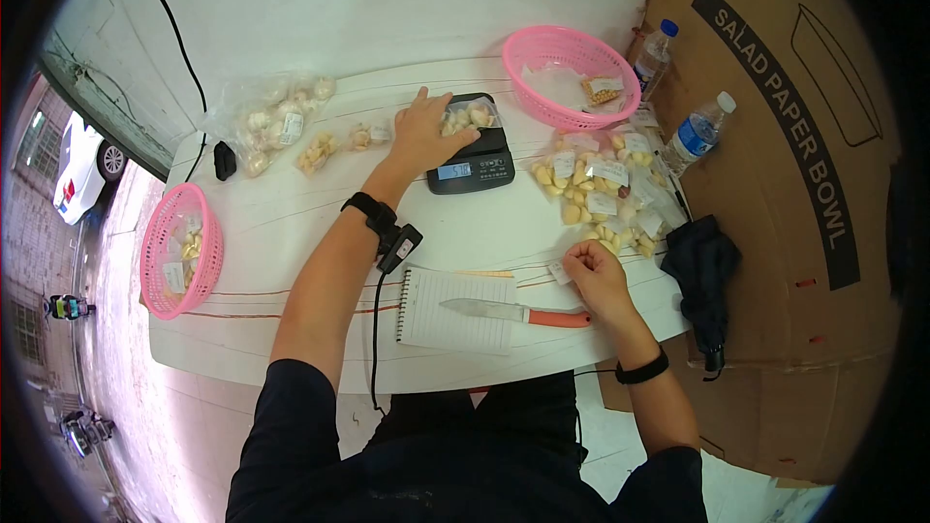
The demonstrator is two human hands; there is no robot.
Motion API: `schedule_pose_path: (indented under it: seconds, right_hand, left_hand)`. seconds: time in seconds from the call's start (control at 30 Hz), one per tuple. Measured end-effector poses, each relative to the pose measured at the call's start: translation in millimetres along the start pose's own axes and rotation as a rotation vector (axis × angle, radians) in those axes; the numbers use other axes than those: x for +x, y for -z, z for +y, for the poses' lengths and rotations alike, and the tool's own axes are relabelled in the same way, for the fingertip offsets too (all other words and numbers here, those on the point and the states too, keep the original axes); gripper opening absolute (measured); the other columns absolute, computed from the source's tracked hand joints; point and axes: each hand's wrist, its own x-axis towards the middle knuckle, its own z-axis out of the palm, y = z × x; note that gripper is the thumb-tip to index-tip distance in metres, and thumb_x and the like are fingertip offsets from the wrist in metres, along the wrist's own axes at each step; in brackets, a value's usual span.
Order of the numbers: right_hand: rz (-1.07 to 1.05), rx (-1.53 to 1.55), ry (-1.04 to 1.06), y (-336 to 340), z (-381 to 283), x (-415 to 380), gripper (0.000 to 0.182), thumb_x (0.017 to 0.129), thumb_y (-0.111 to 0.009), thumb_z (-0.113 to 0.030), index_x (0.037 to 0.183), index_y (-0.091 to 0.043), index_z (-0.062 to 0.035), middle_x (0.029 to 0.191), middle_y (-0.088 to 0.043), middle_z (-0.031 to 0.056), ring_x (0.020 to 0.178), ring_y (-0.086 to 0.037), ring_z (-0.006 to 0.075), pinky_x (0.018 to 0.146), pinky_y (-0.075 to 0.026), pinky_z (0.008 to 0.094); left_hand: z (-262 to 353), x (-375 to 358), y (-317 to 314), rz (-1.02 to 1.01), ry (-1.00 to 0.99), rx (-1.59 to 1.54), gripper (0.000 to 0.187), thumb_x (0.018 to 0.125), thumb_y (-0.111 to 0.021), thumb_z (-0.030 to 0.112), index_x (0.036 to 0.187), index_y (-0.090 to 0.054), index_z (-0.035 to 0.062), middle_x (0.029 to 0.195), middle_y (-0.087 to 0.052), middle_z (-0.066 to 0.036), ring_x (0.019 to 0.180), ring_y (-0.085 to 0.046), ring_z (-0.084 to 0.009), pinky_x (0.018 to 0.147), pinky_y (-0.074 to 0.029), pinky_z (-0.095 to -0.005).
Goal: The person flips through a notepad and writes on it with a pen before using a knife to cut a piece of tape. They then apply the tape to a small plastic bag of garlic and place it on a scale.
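Note:
My left hand point(424, 134) is at the left side of a black digital scale point(472, 174), its fingers apart, the thumb reaching toward a small clear bag of garlic cloves point(469, 116) on the scale's plate. The scale's display is lit. My right hand point(598, 276) pinches a small white label point(559, 272) at the table's right side. Just behind it lies a pile of labelled bags of peeled cloves point(603, 174). An orange-handled knife point(557, 318) rests across an open spiral notebook point(453, 329) in front of me.
A pink basket point(516, 87) stands at the back, another point(215, 252) at the left. Bags of garlic bulbs point(266, 131) lie back left. Two water bottles point(697, 136), a folded umbrella point(699, 266) and a large cardboard box point(775, 320) are at the right.

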Motion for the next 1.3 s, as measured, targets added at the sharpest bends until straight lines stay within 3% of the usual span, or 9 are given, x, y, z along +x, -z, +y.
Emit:
schedule_pose_path:
  seconds: [0.27, 0.5, 0.67, 0.8, 1.0, 1.07, 1.2, 1.27, 1.3]
  right_hand:
    - [-0.010, 0.097, -0.003, 0, -1, -1, 0.010, 0.095, -0.065, -0.010, 0.103, -0.065, -0.0047, 0.081, -0.063, -0.0028, 0.068, -0.054, 0.0043, 0.060, -0.044, 0.0203]
    - [-0.063, 0.133, -0.064, 4, -11, -2, 0.014, 0.096, -0.065, -0.012, 0.106, -0.066, -0.0036, 0.085, -0.065, -0.0009, 0.071, -0.056, 0.0054, 0.063, -0.046, 0.0217]
    - [-0.031, -0.133, 0.198, 1, 7, 7, 0.017, 0.093, -0.065, -0.012, 0.107, -0.067, -0.0020, 0.087, -0.067, 0.0014, 0.076, -0.059, 0.0077, 0.067, -0.048, 0.0235]
    - [-0.011, -0.119, 0.166, -3, 2, 8, 0.016, 0.092, -0.065, -0.011, 0.105, -0.068, -0.0022, 0.088, -0.067, 0.0015, 0.076, -0.059, 0.0077, 0.068, -0.048, 0.0235]
    - [-0.043, 0.056, 0.060, -7, -20, -3, 0.013, 0.091, -0.063, -0.009, 0.102, -0.068, -0.0033, 0.088, -0.067, 0.0015, 0.077, -0.058, 0.0086, 0.070, -0.048, 0.0240]
    - [-0.044, -0.047, 0.167, -12, -21, -1, 0.010, 0.094, -0.062, -0.008, 0.102, -0.065, -0.0036, 0.085, -0.061, -0.0022, 0.069, -0.053, 0.0044, 0.056, -0.044, 0.0205]
    - [-0.054, -0.164, 0.276, -24, -18, 9, 0.011, 0.093, -0.062, -0.009, 0.103, -0.064, -0.0037, 0.083, -0.060, -0.0025, 0.067, -0.052, 0.0044, 0.056, -0.043, 0.0204]
    - [-0.051, -0.183, 0.214, -28, -23, 7, 0.014, 0.088, -0.065, -0.010, 0.098, -0.068, 0.0000, 0.090, -0.069, 0.0042, 0.082, -0.063, 0.0116, 0.075, -0.051, 0.0263]
    - [-0.053, -0.184, 0.215, -30, -26, 6, 0.014, 0.088, -0.065, -0.010, 0.098, -0.068, 0.0000, 0.090, -0.069, 0.0042, 0.082, -0.063, 0.0116, 0.075, -0.051, 0.0263]
  left_hand:
    - [-1, 0, 3, 0.034, 0.037, -0.052, 0.062, 0.078, -0.079, 0.035, 0.131, -0.063, 0.0077, 0.112, -0.070, -0.015, 0.114, -0.062, -0.0324, 0.104, -0.042, -0.0463]
    - [20, -38, 42, 0.135, 0.064, -0.303, 0.055, 0.081, -0.079, 0.023, 0.131, -0.063, 0.0072, 0.119, -0.068, -0.014, 0.117, -0.061, -0.0280, 0.103, -0.046, -0.0404]
    - [47, -83, 69, 0.005, 0.039, -0.489, 0.054, 0.084, -0.078, 0.021, 0.133, -0.060, 0.0067, 0.123, -0.066, -0.010, 0.118, -0.059, -0.0217, 0.103, -0.045, -0.0360]
    - [66, -111, 71, -0.124, 0.004, -0.627, 0.054, 0.083, -0.080, 0.015, 0.133, -0.061, 0.0068, 0.118, -0.065, -0.006, 0.113, -0.058, -0.0159, 0.100, -0.044, -0.0322]
    - [69, -129, 57, -0.238, -0.073, -0.546, 0.052, 0.079, -0.081, 0.018, 0.126, -0.064, 0.0054, 0.112, -0.065, -0.012, 0.108, -0.061, -0.0273, 0.095, -0.049, -0.0354]
    - [69, -131, 55, -0.268, -0.076, -0.532, 0.051, 0.079, -0.081, 0.019, 0.126, -0.064, 0.0063, 0.111, -0.065, -0.012, 0.111, -0.060, -0.0276, 0.098, -0.047, -0.0365]
    - [56, -138, 43, -0.331, -0.180, -0.280, 0.056, 0.078, -0.083, 0.021, 0.129, -0.063, 0.0109, 0.116, -0.064, -0.010, 0.117, -0.056, -0.0286, 0.106, -0.039, -0.0423]
    - [55, -144, 41, -0.283, -0.213, -0.191, 0.059, 0.077, -0.083, 0.024, 0.130, -0.062, 0.0107, 0.119, -0.063, -0.011, 0.118, -0.055, -0.0302, 0.107, -0.037, -0.0453]
    - [59, -145, 43, -0.239, -0.247, -0.105, 0.061, 0.076, -0.083, 0.027, 0.131, -0.062, 0.0104, 0.122, -0.062, -0.012, 0.120, -0.055, -0.0318, 0.109, -0.035, -0.0484]
